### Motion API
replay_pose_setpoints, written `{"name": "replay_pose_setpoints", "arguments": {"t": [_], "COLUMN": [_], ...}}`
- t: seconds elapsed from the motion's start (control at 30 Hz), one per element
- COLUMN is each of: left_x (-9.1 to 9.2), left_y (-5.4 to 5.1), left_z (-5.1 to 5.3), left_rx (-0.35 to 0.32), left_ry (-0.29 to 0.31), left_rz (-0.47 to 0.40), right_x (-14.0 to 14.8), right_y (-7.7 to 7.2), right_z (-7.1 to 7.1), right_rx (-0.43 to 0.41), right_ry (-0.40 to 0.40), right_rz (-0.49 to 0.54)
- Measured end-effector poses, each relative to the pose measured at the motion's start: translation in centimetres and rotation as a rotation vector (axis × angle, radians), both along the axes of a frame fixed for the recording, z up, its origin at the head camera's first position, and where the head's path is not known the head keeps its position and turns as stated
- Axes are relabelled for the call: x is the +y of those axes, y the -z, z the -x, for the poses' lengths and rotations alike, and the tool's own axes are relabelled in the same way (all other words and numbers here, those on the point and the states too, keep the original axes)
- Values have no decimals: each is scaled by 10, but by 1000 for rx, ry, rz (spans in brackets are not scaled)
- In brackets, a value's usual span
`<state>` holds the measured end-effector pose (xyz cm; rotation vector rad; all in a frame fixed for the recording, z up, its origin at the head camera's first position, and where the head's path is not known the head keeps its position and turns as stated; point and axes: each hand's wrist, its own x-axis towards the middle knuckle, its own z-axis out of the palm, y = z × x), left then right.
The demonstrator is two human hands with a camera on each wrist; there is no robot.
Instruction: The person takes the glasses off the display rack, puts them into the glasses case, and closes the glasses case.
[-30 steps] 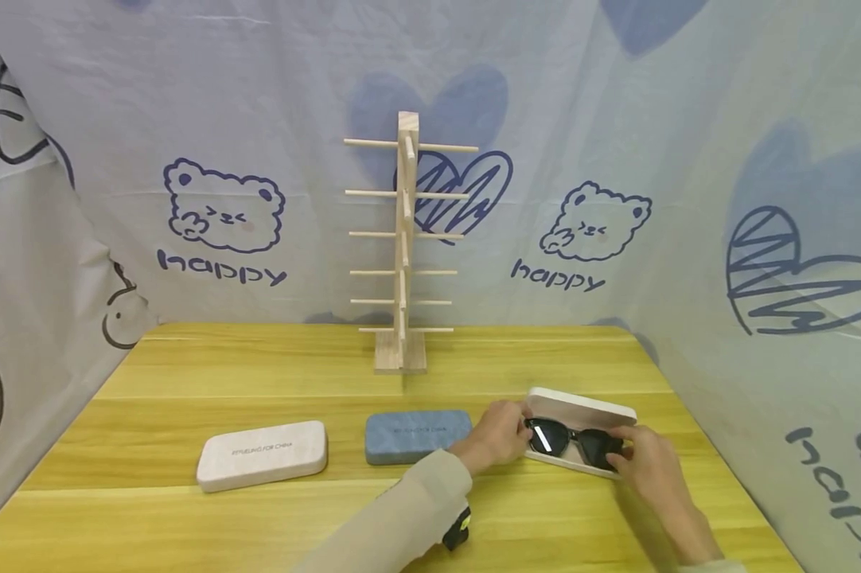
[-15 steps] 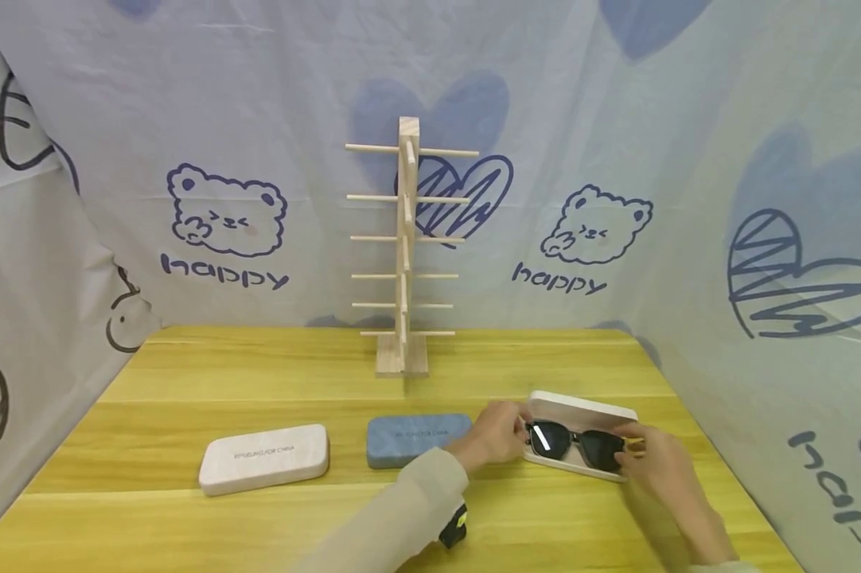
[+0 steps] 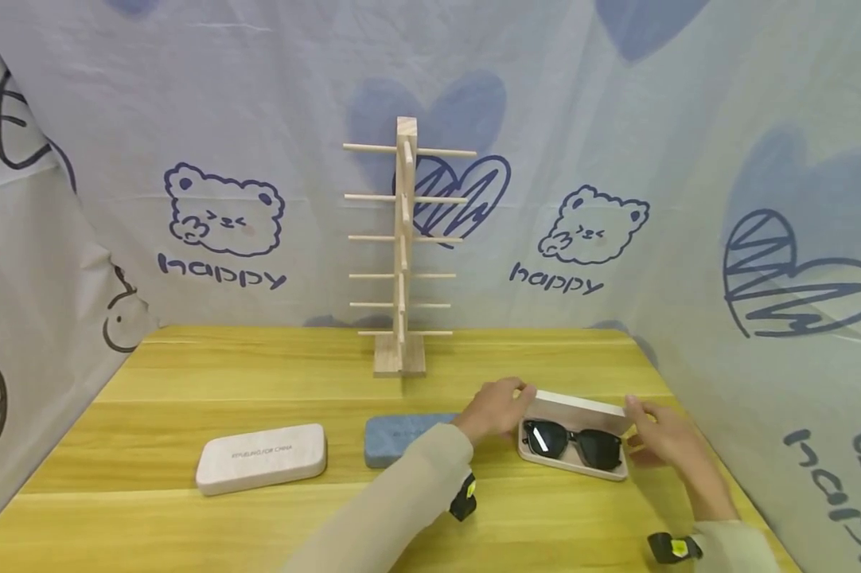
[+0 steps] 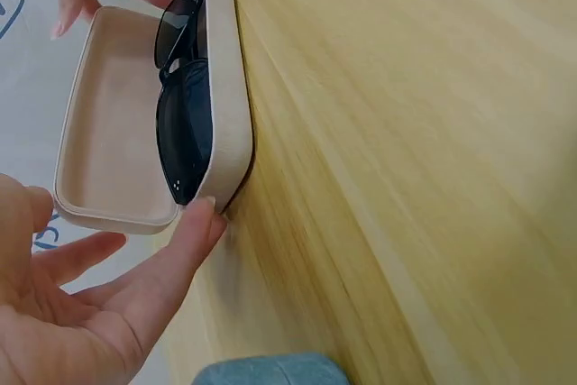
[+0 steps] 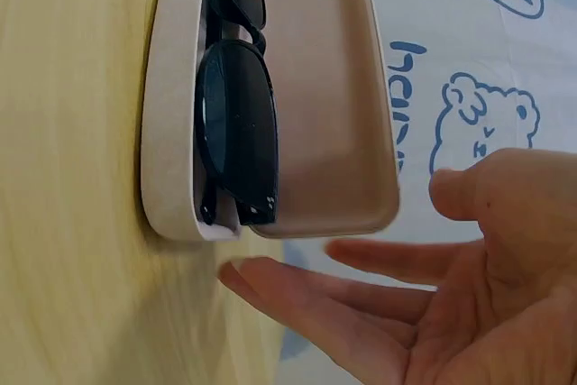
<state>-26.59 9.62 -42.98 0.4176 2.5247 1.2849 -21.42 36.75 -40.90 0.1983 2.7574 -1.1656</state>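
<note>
A pair of black sunglasses (image 3: 598, 450) lies in a pale eyeglass case (image 3: 577, 404) at the table's right side, its lid standing raised at the back. My left hand (image 3: 493, 409) is at the case's left end. In the left wrist view, its thumb is by the lid's edge and a straight finger touches the end of the lower half. At the opposite end is my right hand (image 3: 665, 434); in the right wrist view its fingers (image 5: 361, 299) are extended beside the case, with a small gap to it. Neither hand touches the sunglasses.
A blue eyeglass case (image 3: 395, 439) lies shut left of my left hand, partly hidden by it. Farther left is a shut white eyeglass case (image 3: 262, 459). A wooden peg stand (image 3: 405, 239) with bare pegs rises at the table's back, before a printed cloth.
Both hands have left the sunglasses, which now rest in the case. The left hand has shifted up to the lid's left corner, and the right to the lid's right end.
</note>
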Motion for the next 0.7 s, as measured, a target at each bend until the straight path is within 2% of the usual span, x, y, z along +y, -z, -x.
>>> {"name": "replay_pose_setpoints", "arguments": {"t": [0.13, 0.37, 0.7], "left_x": [2, 0, -2], "left_y": [-1, -3, -4], "left_z": [2, 3, -3], "left_rx": [-52, -51, -90], "left_ry": [-1, -2, 16], "left_rz": [-34, -37, -40], "right_x": [-4, -2, 1], "right_y": [3, 4, 4], "right_z": [4, 11, 9], "right_rx": [-40, -73, -86], "right_ry": [-13, -30, -95], "right_rz": [35, 65, 89]}}
